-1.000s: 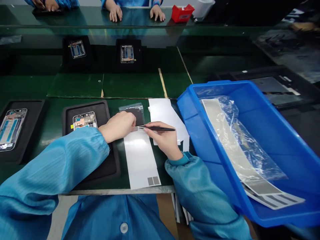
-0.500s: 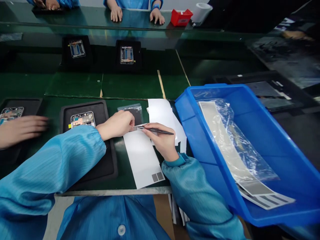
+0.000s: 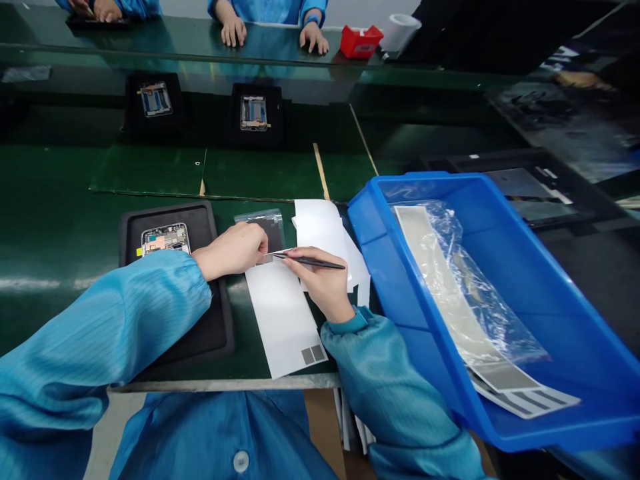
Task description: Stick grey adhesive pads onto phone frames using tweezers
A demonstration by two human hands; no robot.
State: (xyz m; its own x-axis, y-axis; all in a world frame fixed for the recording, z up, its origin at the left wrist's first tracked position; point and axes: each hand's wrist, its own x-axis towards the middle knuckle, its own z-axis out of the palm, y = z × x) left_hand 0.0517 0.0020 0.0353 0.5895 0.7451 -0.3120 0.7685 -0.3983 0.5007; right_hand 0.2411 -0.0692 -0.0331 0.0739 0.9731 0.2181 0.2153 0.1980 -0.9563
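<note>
The right hand (image 3: 324, 279) has its grip closed around black tweezers (image 3: 320, 263), their tips at the far end of a white sheet (image 3: 284, 317). The left hand (image 3: 235, 249) pinches that end; the other rests just inside the worktop's (image 3: 55, 233) near edge.

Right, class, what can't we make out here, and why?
In the head view:
Lower part of the opened device: hidden by the left sleeve.
Grip of the left hand: largely hidden by the hand itself.
Tips of the tweezers: too small to tell whether they grip anything.
Co-worker opposite: cut off by the top edge.
</note>
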